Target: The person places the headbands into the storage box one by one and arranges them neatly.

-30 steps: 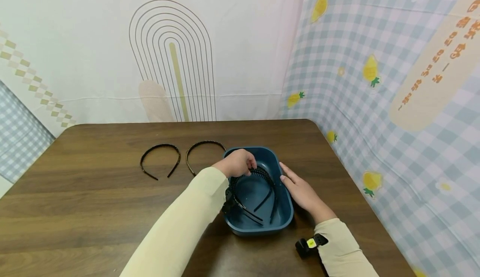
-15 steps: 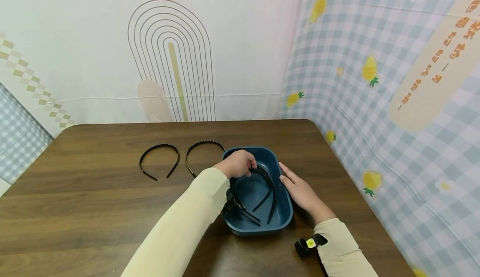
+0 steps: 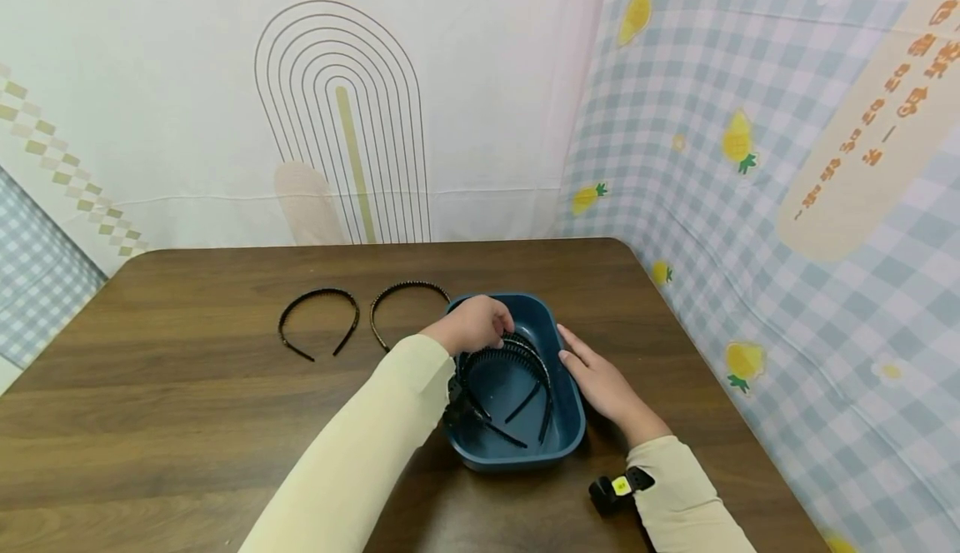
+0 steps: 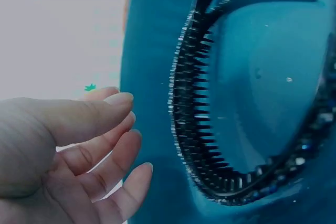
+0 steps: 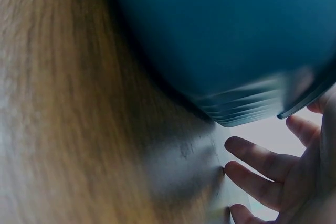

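Over the blue plastic basin [image 3: 491,457] my left hand [image 3: 476,326] is bent at the fingers. In the left wrist view, a gap shows between those fingertips [image 4: 119,99] and the black headbands [image 4: 185,87], and nothing is in the hand. The headbands lie in the basin, overlapping, with comb teeth on the inner side and sparkling stones on the outer edge. My right hand [image 3: 606,382] rests along the basin's right wall, fingers fairly straight, touching the rim. In the right wrist view, its fingers [image 5: 257,158] are spread beside the basin's outer wall [image 5: 220,40].
Left of the basin, a thin dark headband [image 3: 320,291] lies on the wooden table [image 3: 187,420]. A second, beaded headband [image 3: 408,284] lies nearer, its right part hidden by the basin and my arm. Patterned cloth [image 3: 495,103] hangs behind the table.
The headbands in the basin have shifted slightly, and their lower ends lie differently. Both hands have stayed almost in place.
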`<state>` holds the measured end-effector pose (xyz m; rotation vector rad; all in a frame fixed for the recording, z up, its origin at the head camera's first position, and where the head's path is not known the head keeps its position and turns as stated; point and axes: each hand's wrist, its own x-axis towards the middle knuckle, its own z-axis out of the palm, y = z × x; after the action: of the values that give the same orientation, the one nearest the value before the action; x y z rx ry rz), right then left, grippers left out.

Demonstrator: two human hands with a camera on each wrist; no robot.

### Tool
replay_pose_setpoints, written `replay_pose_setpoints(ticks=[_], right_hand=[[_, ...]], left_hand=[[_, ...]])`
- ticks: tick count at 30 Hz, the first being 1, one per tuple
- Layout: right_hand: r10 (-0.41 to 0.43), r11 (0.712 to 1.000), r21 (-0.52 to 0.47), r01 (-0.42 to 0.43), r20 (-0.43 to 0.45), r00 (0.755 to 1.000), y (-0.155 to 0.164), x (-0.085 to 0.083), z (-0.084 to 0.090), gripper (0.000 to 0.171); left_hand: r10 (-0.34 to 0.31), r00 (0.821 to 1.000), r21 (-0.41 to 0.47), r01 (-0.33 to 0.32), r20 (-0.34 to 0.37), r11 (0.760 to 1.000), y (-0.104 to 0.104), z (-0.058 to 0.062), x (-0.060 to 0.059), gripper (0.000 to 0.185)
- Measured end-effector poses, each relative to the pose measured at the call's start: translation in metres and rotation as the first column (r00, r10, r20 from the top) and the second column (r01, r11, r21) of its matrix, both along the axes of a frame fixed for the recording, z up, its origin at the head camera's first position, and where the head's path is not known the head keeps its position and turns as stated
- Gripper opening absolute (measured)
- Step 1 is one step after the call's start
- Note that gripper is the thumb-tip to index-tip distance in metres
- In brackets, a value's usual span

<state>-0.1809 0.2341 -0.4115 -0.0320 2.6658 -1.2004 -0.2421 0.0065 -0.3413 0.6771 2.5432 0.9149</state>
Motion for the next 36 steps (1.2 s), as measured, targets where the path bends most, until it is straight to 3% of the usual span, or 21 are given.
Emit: replay_pose_setpoints(ticks=[5, 21, 27, 36], right_hand=[[0.001, 1.0, 0.002, -0.001, -0.002, 1.0, 0.0, 0.0, 0.0, 0.056], [0.007, 1.0, 0.008, -0.007, 0.0, 1.0, 0.0, 0.001, 0.0, 0.059], [0.003, 1.0, 0.009, -0.003, -0.007, 1.0, 0.0, 0.001, 0.0, 0.056], [0.0, 1.0, 0.015, 0.0, -0.012, 1.0, 0.001, 0.001, 0.0, 0.056]], left_hand=[[-0.01, 1.0, 0.055, 0.011, -0.029, 0.998, -0.005, 0.004, 0.0, 0.021], [0.02, 1.0, 0.234, -0.016, -0.014, 0.972, -0.04, 0.013, 0.001, 0.022], [0.052, 0.998, 0.32, -0.062, 0.039, 0.945, -0.055, 0.007, 0.004, 0.023], [0.118, 0.984, 0.443, -0.166, 0.134, 0.881, -0.075, 0.003, 0.007, 0.031]])
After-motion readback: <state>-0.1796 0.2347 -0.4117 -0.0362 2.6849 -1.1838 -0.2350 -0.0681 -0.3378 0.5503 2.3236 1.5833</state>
